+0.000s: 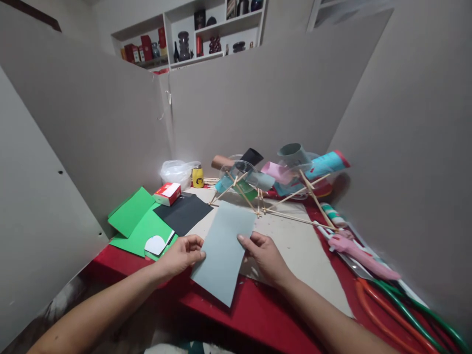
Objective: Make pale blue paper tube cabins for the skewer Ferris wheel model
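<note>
Grey-blue paper (225, 248) is held tilted between two hands, above the near edge of the table (254, 312). Risk: uneven pull or too firm a pinch could crease the sheet; its far end appears near the stick frame (264, 210), so a forward push might jar those thin sticks. Left hand (183, 255): thumb and fingers together, clamped on the left edge. Right hand (266, 256): likewise pinching the right edge, slightly farther forward; underside fingertips hidden.

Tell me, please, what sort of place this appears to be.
Probably a craft corner, judging by the pale grey sheet being held, the green sheets and the frame of thin sticks on the table.
</note>
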A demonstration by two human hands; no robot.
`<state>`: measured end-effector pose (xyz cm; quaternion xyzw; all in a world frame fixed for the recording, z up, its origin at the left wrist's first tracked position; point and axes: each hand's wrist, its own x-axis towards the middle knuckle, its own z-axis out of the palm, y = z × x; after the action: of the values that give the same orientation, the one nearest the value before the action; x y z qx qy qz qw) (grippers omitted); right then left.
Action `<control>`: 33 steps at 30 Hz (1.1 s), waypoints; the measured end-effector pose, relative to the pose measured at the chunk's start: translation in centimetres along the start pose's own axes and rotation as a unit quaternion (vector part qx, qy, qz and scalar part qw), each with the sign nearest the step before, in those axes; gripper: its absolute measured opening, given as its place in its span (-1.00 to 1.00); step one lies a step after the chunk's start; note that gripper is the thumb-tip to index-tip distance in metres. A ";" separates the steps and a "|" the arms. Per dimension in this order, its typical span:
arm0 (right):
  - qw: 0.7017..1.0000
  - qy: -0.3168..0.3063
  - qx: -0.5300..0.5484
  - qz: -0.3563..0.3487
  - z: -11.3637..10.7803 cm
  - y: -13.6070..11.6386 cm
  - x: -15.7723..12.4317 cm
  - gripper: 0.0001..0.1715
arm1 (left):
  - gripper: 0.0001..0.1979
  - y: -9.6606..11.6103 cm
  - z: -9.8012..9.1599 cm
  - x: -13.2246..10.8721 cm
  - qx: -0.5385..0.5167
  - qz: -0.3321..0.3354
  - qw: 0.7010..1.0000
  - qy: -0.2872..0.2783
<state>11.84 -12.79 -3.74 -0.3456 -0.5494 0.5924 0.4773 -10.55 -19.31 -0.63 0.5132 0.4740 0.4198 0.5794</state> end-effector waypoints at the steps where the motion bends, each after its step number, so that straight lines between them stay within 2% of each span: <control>1: 1.000 0.006 0.009 0.008 -0.1 0.1 0.1 -0.56 | -0.64 0.0 0.0 0.3 -0.001 0.002 1.000 -0.002; 6: 0.992 -0.032 0.092 0.079 0.0 0.5 0.0 -0.60 | -0.46 0.7 -0.3 2.0 -0.040 -0.005 0.999 0.000; 10: 0.980 -0.089 0.132 0.118 0.3 0.7 -0.3 -0.63 | -0.50 0.8 -0.1 3.4 -0.036 -0.016 0.997 -0.069; 13: 0.980 -0.097 0.139 0.102 0.2 0.6 -0.2 -0.65 | -0.56 0.5 0.3 4.4 -0.039 -0.023 0.994 -0.104; 18: 0.988 -0.070 0.123 0.069 -0.3 0.4 0.3 -0.60 | -0.52 -0.7 0.2 5.9 -0.053 -0.043 0.989 -0.132; 25: 0.986 -0.102 0.078 0.107 -1.6 1.6 0.8 -0.61 | -0.49 -2.2 -0.1 7.1 -0.134 -0.033 0.978 -0.154; 33: 0.993 -0.078 0.017 0.086 -1.7 2.0 0.8 -0.73 | -0.57 -3.1 -1.0 7.9 -0.142 -0.091 0.972 -0.165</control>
<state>12.75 -11.35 -5.90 -0.3359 -0.5430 0.6655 0.3866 -9.94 -11.81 -4.70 0.4423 0.3518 0.3375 0.7528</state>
